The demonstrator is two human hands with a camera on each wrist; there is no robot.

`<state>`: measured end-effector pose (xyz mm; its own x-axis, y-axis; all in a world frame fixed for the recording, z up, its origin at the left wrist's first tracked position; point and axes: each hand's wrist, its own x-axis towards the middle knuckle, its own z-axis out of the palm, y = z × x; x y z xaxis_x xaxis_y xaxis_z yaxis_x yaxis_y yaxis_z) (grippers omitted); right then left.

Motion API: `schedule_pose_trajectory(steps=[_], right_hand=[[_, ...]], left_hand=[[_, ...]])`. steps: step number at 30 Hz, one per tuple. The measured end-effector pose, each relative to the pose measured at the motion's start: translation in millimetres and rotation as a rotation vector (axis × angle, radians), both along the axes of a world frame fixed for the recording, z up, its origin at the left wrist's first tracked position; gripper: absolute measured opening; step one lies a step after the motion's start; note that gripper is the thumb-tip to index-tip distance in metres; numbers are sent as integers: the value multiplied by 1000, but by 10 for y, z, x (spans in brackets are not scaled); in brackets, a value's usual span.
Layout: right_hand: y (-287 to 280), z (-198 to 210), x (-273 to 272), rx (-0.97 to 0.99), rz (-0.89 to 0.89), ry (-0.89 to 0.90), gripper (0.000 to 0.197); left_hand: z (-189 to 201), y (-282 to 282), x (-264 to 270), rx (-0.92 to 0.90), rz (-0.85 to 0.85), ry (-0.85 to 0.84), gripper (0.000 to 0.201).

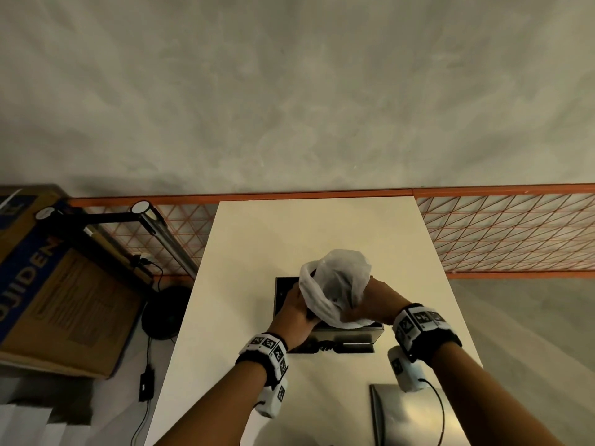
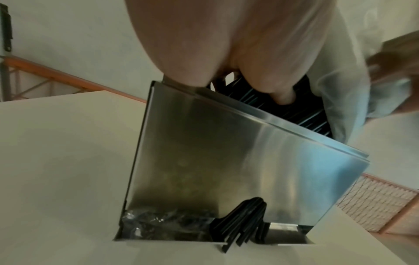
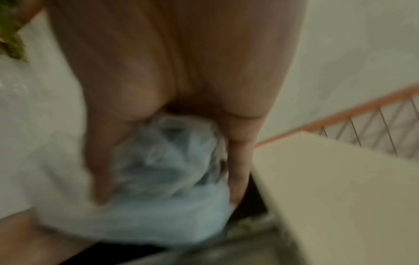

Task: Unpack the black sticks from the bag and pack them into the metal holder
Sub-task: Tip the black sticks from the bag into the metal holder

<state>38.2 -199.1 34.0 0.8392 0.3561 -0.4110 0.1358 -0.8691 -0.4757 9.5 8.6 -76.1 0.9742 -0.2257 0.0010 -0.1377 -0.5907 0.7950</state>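
A square metal holder stands mid-table, and a crumpled translucent plastic bag is held upside down over its open top. My left hand is at the holder's left rim, its fingers curled onto a bundle of black sticks that stands in the holder's mouth. My right hand grips the bag's gathered lower part from the right. A few black sticks poke out of a slot at the foot of the holder's front wall. The right wrist view is blurred.
The cream table is narrow, with an orange wire-mesh rack behind and beside it. A flat metal sheet lies at the near right. A cardboard box and a black lamp stand off to the left.
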Motion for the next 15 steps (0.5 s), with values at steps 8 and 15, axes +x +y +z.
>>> schedule_pose_trajectory(steps=[8,15], right_hand=[[126,-128,12,-133,-198,-35,49],[41,81,-7,114,-342,-119,47]], left_hand=[[-37,11,-47,16,55,15,97],[-39,32,-38,-22,186,-19,86]])
